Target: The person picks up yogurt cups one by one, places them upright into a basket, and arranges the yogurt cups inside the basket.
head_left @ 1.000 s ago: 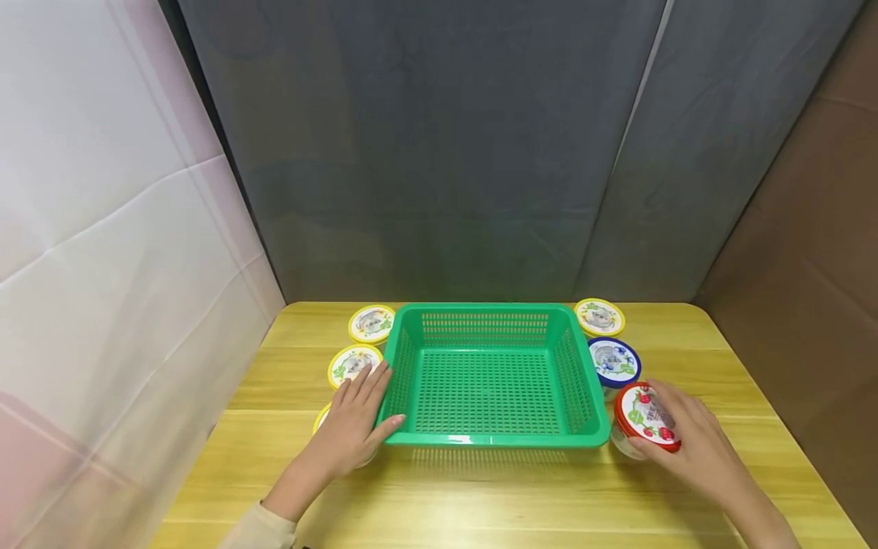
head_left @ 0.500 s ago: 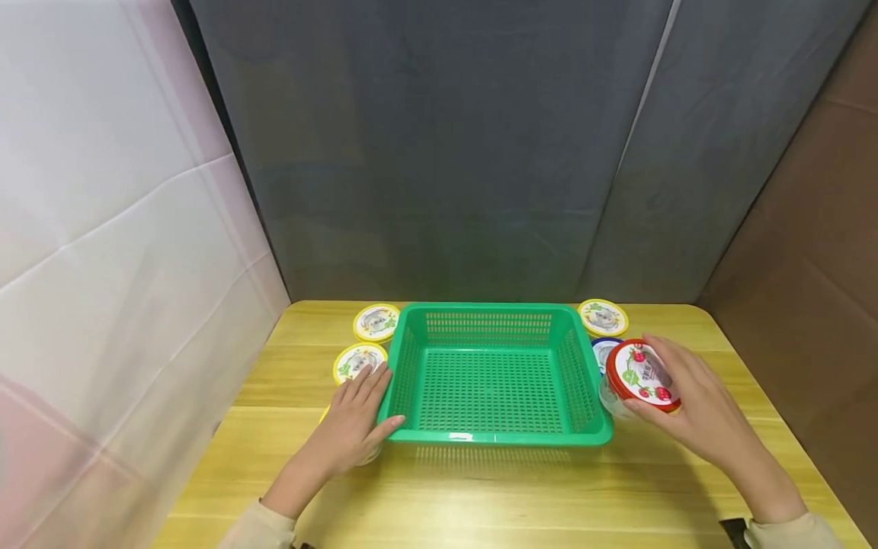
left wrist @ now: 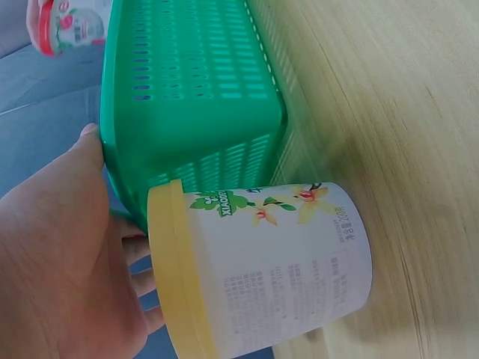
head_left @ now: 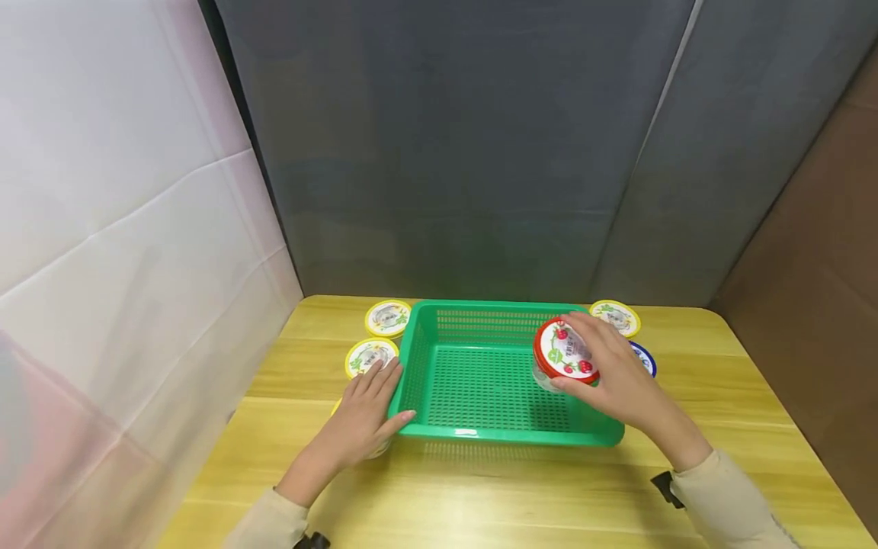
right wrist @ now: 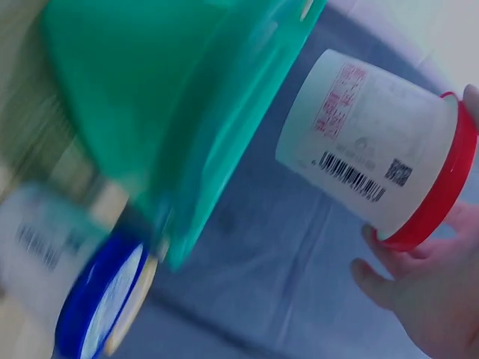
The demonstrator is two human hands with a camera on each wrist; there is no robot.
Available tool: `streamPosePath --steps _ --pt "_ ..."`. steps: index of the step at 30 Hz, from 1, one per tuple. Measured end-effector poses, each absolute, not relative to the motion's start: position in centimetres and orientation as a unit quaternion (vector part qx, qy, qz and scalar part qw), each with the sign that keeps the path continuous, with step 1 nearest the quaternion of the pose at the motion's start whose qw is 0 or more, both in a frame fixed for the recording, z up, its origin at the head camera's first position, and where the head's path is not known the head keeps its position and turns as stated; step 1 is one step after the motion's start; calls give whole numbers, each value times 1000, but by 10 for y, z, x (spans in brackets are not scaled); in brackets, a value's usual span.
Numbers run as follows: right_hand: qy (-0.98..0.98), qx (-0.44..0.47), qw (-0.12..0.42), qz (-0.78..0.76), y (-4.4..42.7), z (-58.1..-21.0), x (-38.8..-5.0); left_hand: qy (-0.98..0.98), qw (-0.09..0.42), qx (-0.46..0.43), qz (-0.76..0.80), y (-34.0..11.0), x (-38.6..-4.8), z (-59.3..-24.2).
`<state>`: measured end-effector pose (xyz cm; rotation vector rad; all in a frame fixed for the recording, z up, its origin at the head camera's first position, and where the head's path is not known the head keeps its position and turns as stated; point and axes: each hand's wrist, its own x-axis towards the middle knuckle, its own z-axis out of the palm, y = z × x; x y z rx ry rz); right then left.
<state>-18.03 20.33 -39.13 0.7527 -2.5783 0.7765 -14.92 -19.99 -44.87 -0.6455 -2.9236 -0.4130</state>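
Our right hand (head_left: 613, 371) pinches the red-lidded tub (right wrist: 374, 142) by its lid (head_left: 564, 349), just left of the palm and above the green basket (head_left: 473, 389); our left hand (head_left: 360, 418) lies straight-fingered at the rim (head_left: 507, 437). Held by the lid alone, the tub could drop should that lid pop loose. Beneath our hands spreads the wooden table (head_left: 521, 503); beyond them stands a dark grey cloth wall (head_left: 439, 152)

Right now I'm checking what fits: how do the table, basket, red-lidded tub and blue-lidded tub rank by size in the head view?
1. Table
2. Basket
3. Red-lidded tub and blue-lidded tub: unsure; the right hand hides much of the latter.
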Motion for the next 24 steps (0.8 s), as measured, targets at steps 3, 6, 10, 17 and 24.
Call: streamPosePath --steps 3,6,10,17,24 --pt "-909 253 128 304 180 -391 -184 -966 58 -213 -134 -199 -149 -448" --pt "-906 241 89 335 156 -392 -185 -966 61 -212 -132 -198 -148 -447" --pt "-899 239 74 359 127 -397 -189 -966 67 -213 -130 -198 -148 -448" --pt "-901 228 55 366 85 -409 -195 -966 68 -213 -130 -199 -149 -450" --pt "-906 232 28 354 54 -423 -195 -968 53 -208 -133 -200 -150 -450"
